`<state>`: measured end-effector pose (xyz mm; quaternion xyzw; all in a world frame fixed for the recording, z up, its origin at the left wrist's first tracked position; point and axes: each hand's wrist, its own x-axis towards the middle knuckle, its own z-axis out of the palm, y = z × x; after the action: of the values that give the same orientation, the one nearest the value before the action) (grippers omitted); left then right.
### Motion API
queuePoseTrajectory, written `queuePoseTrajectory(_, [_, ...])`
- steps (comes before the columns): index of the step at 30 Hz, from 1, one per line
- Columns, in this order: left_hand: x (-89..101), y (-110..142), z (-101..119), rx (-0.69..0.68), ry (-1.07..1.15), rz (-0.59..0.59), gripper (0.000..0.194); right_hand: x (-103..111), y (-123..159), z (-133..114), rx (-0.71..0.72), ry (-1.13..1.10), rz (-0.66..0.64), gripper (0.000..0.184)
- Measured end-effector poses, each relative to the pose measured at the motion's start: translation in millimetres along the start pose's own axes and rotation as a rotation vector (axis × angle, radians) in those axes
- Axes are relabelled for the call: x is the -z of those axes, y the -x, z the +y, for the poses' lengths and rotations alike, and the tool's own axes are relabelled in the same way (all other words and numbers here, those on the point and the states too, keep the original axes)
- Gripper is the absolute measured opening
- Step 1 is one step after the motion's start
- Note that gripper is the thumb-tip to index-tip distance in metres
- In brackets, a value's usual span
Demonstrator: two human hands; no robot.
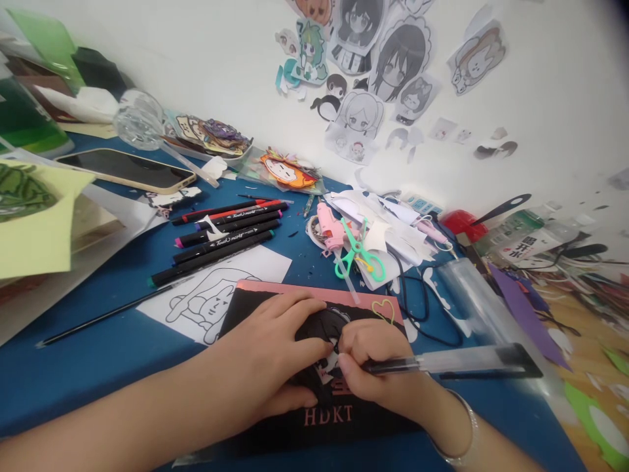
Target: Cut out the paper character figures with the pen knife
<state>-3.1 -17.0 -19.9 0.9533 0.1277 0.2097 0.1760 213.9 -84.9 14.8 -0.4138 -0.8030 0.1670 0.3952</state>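
My left hand (pixel 268 357) lies on a black-and-pink cutting mat (pixel 275 423) marked HDKT, its fingers curled down on a small black paper cutout (pixel 324 324). My right hand (pixel 373 367) is closed on a slim pen-like craft knife (pixel 457 360), whose tip meets the cutout between my two hands. A silver bracelet (pixel 466 436) circles my right wrist.
On the blue table: a white line drawing (pixel 211 298), several black markers (pixel 226 236), a thin black stick (pixel 105 316), mint scissors (pixel 358 252), a pink glue gun (pixel 328 226), a phone (pixel 125 169), a clear tube (pixel 466 295). Paper scraps lie right. Character cutouts (pixel 388 59) cover the wall.
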Motion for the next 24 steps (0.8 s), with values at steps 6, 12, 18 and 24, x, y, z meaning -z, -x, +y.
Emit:
queuePoseTrajectory(6, [-1.8,-0.3,-2.0,0.005,0.0,0.01,0.046,0.1,1.7,0.8,0.01,-0.011,0.032,0.038])
queuePoseTrajectory(12, [0.4,0.3,1.3,0.017,-0.005,0.005,0.044,4.4,9.9,9.4,-0.053,0.007,0.155,0.036])
queuePoseTrajectory(18, [-2.2,1.4,1.2,0.016,-0.009,0.015,0.046,6.2,7.5,7.1,0.006,0.109,0.114,0.037])
queuePoseTrajectory(24, [-2.0,0.9,2.1,0.007,-0.016,0.019,0.049,5.7,4.8,5.0,0.021,0.107,0.094,0.036])
